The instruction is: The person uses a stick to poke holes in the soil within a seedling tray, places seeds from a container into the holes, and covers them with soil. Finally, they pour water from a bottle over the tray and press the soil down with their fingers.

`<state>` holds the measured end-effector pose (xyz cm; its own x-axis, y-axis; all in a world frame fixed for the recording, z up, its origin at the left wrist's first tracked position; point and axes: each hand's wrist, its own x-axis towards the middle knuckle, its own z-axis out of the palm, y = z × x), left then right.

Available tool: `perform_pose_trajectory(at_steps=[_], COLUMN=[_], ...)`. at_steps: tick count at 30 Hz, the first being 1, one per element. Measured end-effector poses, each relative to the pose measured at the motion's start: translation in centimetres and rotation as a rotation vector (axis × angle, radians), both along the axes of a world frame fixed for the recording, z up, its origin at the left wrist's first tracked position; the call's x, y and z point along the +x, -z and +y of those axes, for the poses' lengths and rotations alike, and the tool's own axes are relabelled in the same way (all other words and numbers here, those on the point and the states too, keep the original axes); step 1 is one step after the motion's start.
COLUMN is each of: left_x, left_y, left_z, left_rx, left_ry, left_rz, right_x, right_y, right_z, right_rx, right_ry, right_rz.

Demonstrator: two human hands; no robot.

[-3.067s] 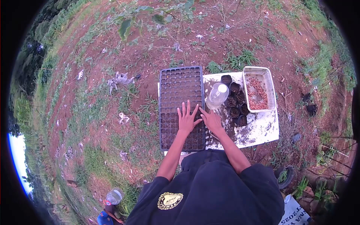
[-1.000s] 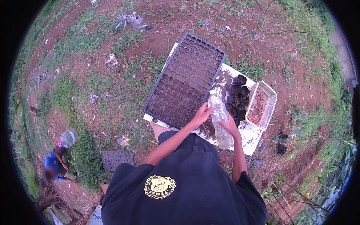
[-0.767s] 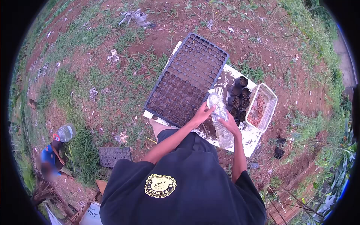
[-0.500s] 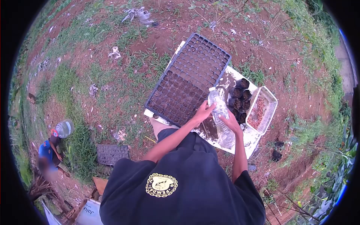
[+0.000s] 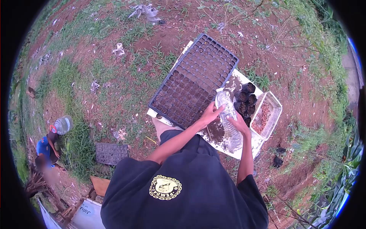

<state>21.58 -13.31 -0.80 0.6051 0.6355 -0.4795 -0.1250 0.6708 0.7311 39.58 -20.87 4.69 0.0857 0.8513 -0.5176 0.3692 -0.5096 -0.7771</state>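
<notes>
A large clear plastic bottle [image 5: 231,131] is tilted between my hands over the right part of the white board [image 5: 248,149]. My left hand [image 5: 211,114] touches its upper left side near the capped neck, fingers bent against it. Around the bottle's right side, my right hand [image 5: 239,124] is closed. Left of the bottle lies a dark seedling tray [image 5: 194,80] whose many cells hold soil. Small black pots [image 5: 244,96] with soil stand just right of the bottle. Beside them is a white basket [image 5: 275,116] with small reddish-brown pieces inside.
At the far left, a person [image 5: 47,147] in blue is beside a big clear water jug [image 5: 63,124]. An empty dark tray [image 5: 111,153] lies on the grass. Plastic scraps [image 5: 146,13] lie on the ground beyond the board, and thin branches reach in at the upper right.
The bottle and both hands have shifted slightly right. The right hand sits a little lower, and the view has shifted slightly.
</notes>
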Motion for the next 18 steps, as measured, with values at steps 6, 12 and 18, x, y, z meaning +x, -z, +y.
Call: perform_pose_trajectory(at_steps=[6,12,18], left_x=[0.3,0.1,-0.2], left_y=[-0.3,-1.0,-1.1], left_z=[-0.1,0.2,0.2], left_rx=[-0.001,0.008,-0.013], left_ry=[0.019,0.024,0.100], left_rz=[0.032,0.031,0.033], right_x=[-0.2,-0.4,-0.5], right_y=[-0.8,-1.0,-1.6], right_z=[-0.1,-0.1,-0.1], right_rx=[0.013,-0.004,-0.033], right_ry=[0.018,0.010,0.016], right_rz=[0.018,0.046,0.040])
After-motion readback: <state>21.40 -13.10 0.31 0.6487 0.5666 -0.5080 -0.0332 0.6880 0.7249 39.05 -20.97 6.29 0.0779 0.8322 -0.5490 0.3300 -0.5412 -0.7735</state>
